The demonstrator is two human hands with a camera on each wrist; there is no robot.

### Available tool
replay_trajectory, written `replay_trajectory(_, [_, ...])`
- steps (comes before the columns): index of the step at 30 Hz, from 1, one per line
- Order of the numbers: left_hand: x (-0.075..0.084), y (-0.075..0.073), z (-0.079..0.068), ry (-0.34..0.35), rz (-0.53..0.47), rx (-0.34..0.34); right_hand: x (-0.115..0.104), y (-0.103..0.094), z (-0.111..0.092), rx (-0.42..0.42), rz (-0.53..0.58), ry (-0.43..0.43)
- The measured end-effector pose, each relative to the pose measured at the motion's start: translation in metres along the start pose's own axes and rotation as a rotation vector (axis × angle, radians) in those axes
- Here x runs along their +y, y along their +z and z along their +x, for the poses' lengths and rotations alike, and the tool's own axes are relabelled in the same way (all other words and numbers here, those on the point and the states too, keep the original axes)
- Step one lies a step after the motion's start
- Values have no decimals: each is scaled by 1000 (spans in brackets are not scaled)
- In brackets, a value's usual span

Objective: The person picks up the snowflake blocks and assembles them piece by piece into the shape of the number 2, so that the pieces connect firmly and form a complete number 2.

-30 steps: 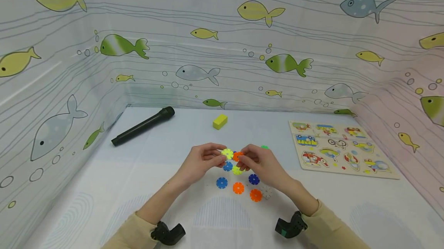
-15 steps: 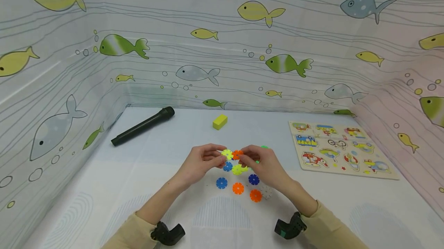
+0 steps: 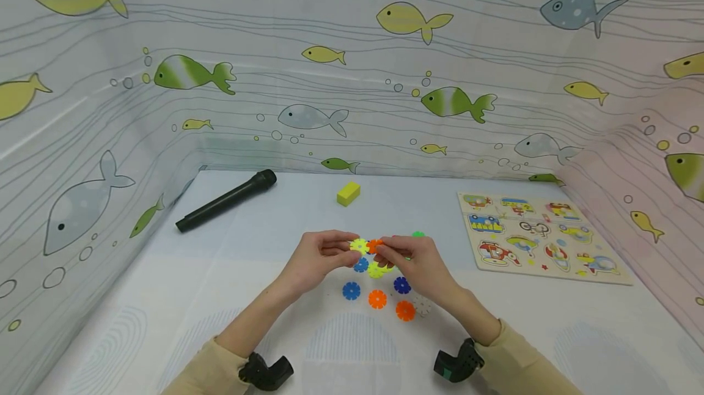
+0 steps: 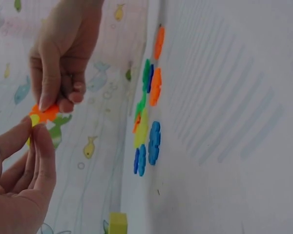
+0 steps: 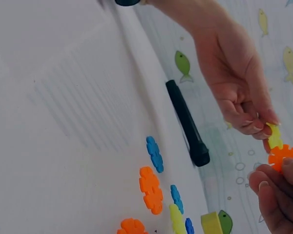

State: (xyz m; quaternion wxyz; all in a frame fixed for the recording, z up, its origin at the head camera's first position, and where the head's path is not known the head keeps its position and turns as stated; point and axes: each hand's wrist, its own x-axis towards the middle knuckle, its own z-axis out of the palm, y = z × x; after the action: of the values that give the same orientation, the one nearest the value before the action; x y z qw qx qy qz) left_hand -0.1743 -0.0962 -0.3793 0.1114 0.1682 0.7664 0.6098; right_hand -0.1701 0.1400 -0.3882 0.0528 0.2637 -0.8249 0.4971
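1. One left hand point(image 3: 313, 260), towards 9 o'clock from the centre of the work; fingers and thumb pinching a yellow disc point(image 3: 359, 245), notched.
2. One right hand point(image 3: 420, 263), towards 3 o'clock; fingers and thumb pinching an orange disc point(image 3: 373, 246), also notched.
3. Yellow disc and orange disc: held between the hands, raised above the white tabletop point(image 3: 291, 217), touching at their rims; whether the notches interlock is too small to tell.
4. Loose discs on the tabletop, read from the held pair: light-blue discs point(image 3: 351, 290), about 7 o'clock; loose orange discs point(image 3: 377, 299), 6 and 5 o'clock; dark-blue disc point(image 3: 402, 285) and white disc point(image 3: 422, 305), between 4 and 5 o'clock.
5. Green disc point(image 3: 418, 234), between 2 and 3 o'clock, partly hidden by the right hand.
6. Yellow block point(image 3: 349, 194), 11 o'clock.
7. Black microphone point(image 3: 227, 200), between 9 and 10 o'clock, lying aslant.
8. Puzzle board point(image 3: 546, 237), 3 o'clock, well apart from the right hand.
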Motion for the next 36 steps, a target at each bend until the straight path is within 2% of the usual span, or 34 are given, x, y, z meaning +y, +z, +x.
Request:
replay_trajectory(7, [-1, 2, 0, -1, -11, 16, 2, 2, -1, 18, 9, -51])
replay_trajectory(15, [-1, 4, -1, 26, -15, -5, 3, 2, -1, 14, -12, -99])
replay_trajectory(25, [1, 5, -2, 59, -10, -16, 3, 2, 0, 31, -72, -242])
replay_trajectory(30, [2, 7, -2, 72, -6, 2, 3, 3, -2, 36, -87, -257])
replay_trajectory(36, [-1, 11, -2, 71, -6, 15, 4, 4, -3, 19, -71, -228])
